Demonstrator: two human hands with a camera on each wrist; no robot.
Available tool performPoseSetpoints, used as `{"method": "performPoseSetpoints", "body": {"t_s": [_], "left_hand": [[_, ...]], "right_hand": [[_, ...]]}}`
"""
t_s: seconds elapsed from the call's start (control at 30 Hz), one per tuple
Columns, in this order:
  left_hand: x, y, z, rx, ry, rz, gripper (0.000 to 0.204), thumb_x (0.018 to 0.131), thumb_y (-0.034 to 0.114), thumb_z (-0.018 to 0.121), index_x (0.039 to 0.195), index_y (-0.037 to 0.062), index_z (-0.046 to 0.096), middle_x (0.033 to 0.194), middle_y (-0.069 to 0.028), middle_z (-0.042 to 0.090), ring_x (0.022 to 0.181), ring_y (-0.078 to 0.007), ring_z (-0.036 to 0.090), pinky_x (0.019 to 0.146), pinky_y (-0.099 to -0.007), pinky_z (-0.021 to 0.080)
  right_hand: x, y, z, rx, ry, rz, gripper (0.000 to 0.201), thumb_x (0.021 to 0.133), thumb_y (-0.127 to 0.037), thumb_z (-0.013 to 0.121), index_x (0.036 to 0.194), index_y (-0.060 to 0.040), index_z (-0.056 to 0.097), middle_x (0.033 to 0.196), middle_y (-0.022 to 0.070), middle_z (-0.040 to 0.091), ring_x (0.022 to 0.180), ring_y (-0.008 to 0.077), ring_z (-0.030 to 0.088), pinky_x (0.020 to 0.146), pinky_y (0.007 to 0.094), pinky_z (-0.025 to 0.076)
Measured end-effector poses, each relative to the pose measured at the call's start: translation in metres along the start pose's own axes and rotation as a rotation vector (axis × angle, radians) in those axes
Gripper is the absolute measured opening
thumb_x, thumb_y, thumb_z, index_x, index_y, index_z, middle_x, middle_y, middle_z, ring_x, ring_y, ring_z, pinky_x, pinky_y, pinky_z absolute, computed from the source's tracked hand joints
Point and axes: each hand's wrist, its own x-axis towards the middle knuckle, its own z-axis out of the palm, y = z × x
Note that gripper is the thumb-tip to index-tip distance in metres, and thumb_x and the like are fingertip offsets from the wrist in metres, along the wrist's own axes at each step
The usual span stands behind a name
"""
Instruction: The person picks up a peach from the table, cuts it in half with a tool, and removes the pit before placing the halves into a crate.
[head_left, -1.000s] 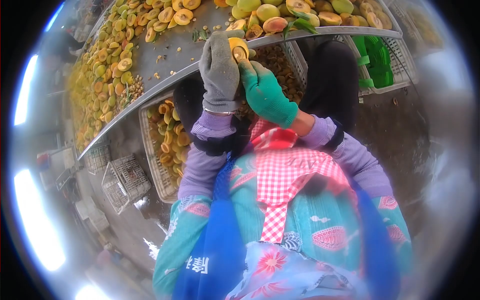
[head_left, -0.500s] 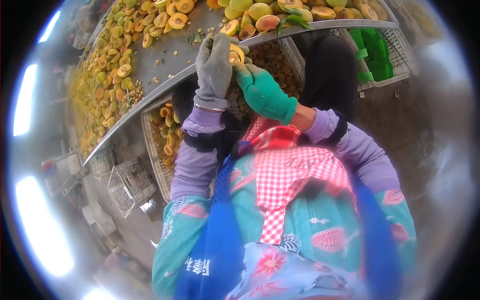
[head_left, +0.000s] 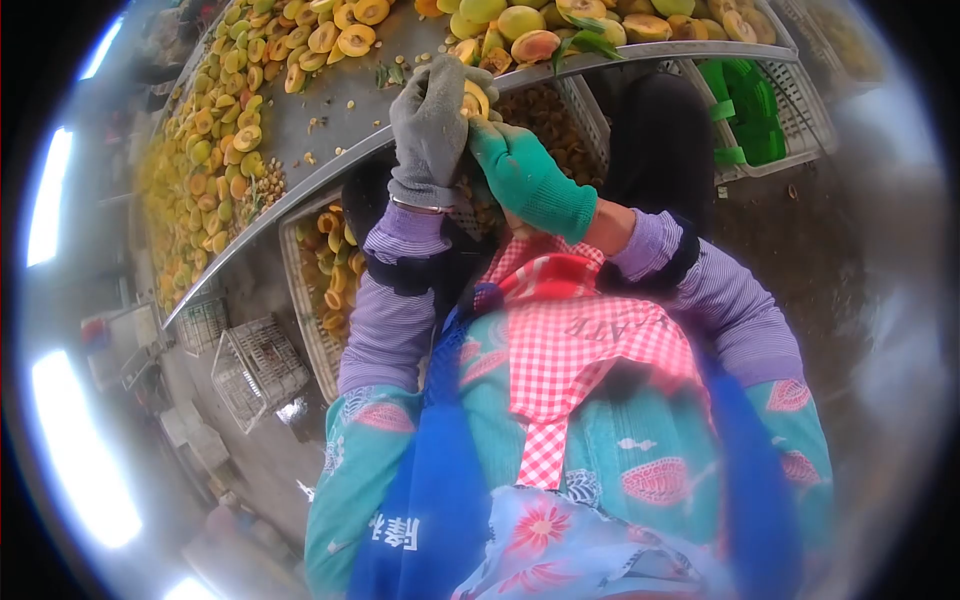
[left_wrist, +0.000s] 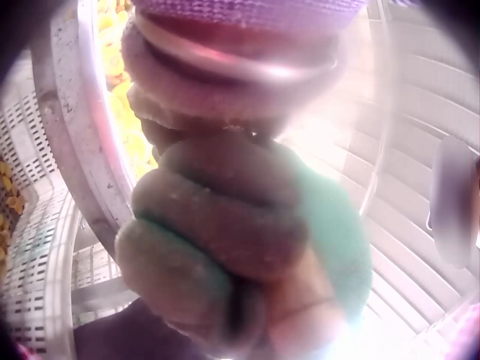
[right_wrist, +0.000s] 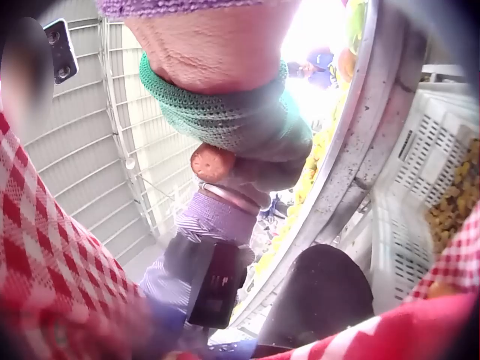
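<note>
My left hand (head_left: pixel 428 130), in a grey glove, holds a yellow peach half (head_left: pixel 476 97) close to the table's near edge. Green-gloved, my right hand (head_left: pixel 532 178) meets the peach half from the right, its fingertips at the flesh. From below, the left wrist view shows the left fingers (left_wrist: pixel 217 217) curled, hiding the peach half. In the right wrist view a brown, rounded handle end (right_wrist: pixel 213 163) sticks out of the curled right hand; the rest of that tool is hidden.
Many halved peaches (head_left: pixel 235 100) cover the left of the metal table (head_left: pixel 320 105); more fruit (head_left: pixel 535 45) lies at its front right. Below stand a crate of halves (head_left: pixel 325 370), a crate (head_left: pixel 600 125) of brown pieces, one with green pieces (head_left: pixel 745 110), and a white crate (head_left: pixel 260 370).
Both hands have shifted slightly left with the peach half between them. The right hand has turned a little, its fingers now more curled against the fruit, and less of the peach half shows.
</note>
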Motion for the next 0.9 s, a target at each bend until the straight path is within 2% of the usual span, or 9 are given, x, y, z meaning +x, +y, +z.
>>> {"method": "performPoseSetpoints", "body": {"t_s": [0.13,0.2,0.3,0.4,0.5,0.6,0.67,0.83,0.9], "left_hand": [[0.016,-0.002,-0.009,0.184,-0.109,0.052,0.017,0.096,0.013,0.052,0.095,-0.0013,0.062,0.084,-0.0096,0.067,0.072,-0.0153,0.065,0.062,-0.0282,0.055],[0.016,0.007,-0.003,0.002,-0.045,-0.14,0.016,0.095,0.011,0.051,0.098,-0.0003,0.063,0.083,-0.0095,0.067,0.073,-0.0149,0.065,0.062,-0.0273,0.054],[0.018,-0.012,-0.014,0.281,-0.123,0.198,0.022,0.097,0.016,0.051,0.104,0.0002,0.064,0.089,-0.0099,0.068,0.077,-0.0164,0.066,0.066,-0.0274,0.054],[0.017,-0.008,-0.018,0.516,-0.1,0.177,0.026,0.097,0.021,0.053,0.109,0.0011,0.065,0.097,-0.0109,0.068,0.081,-0.0198,0.067,0.071,-0.031,0.055],[0.011,-0.007,-0.018,-0.036,-0.046,-0.138,0.027,0.097,0.018,0.054,0.116,0.0001,0.061,0.105,-0.0118,0.066,0.082,-0.0222,0.068,0.072,-0.0331,0.056],[0.004,0.002,-0.005,-0.624,0.065,-0.333,0.03,0.095,0.011,0.055,0.123,-0.0011,0.056,0.108,-0.0139,0.065,0.082,-0.0241,0.068,0.072,-0.0328,0.057],[0.003,-0.011,-0.016,0.439,0.009,0.365,0.033,0.096,0.01,0.055,0.126,-0.0028,0.053,0.109,-0.0164,0.064,0.081,-0.0257,0.068,0.073,-0.0334,0.057],[-0.002,-0.015,-0.002,0.011,0.023,0.116,0.03,0.094,0.007,0.057,0.121,-0.0054,0.052,0.107,-0.0191,0.063,0.086,-0.0282,0.069,0.076,-0.0366,0.059],[-0.006,-0.012,0.005,0.317,0.045,0.275,0.021,0.096,0.01,0.056,0.11,-0.0051,0.056,0.104,-0.0163,0.063,0.085,-0.0247,0.07,0.073,-0.0339,0.059]], "right_hand": [[-0.004,-0.032,0.004,0.027,0.035,0.312,0.033,0.104,-0.026,0.043,0.098,0.0018,0.061,0.077,0.0032,0.058,0.071,0.0107,0.051,0.063,0.0265,0.044],[0.003,0.007,0.012,-0.129,0.176,-0.152,0.036,0.105,-0.029,0.042,0.101,0.001,0.061,0.076,0.0023,0.058,0.067,0.0093,0.052,0.06,0.0252,0.045],[0.003,-0.037,-0.021,0.09,-0.183,0.354,0.045,0.104,-0.038,0.041,0.102,0.0023,0.061,0.071,0.007,0.06,0.057,0.017,0.057,0.051,0.03,0.047],[0.021,-0.01,-0.023,-0.12,0.076,-0.126,0.047,0.104,-0.039,0.04,0.1,0.0025,0.061,0.072,0.0058,0.058,0.063,0.0195,0.059,0.057,0.0342,0.048],[0.013,-0.024,-0.027,-0.006,0.208,0.211,0.046,0.104,-0.038,0.042,0.097,0.0034,0.061,0.072,0.0092,0.06,0.069,0.022,0.06,0.065,0.0373,0.047],[-0.006,-0.004,-0.015,-0.166,0.167,0.042,0.042,0.103,-0.036,0.045,0.098,0.0028,0.061,0.075,0.0157,0.063,0.07,0.027,0.061,0.064,0.0397,0.048],[-0.01,-0.001,-0.01,-0.279,0.232,-0.005,0.04,0.103,-0.034,0.046,0.098,0.0025,0.061,0.079,0.0198,0.063,0.072,0.0324,0.062,0.065,0.0415,0.047],[-0.009,0.0,-0.004,-0.246,0.239,-0.013,0.037,0.102,-0.033,0.047,0.097,0.0014,0.06,0.081,0.0231,0.064,0.075,0.0396,0.061,0.066,0.0444,0.047],[-0.011,-0.004,-0.002,-0.27,0.256,-0.026,0.036,0.102,-0.032,0.047,0.096,0.001,0.06,0.081,0.0229,0.063,0.075,0.0393,0.061,0.066,0.0442,0.047]]}}
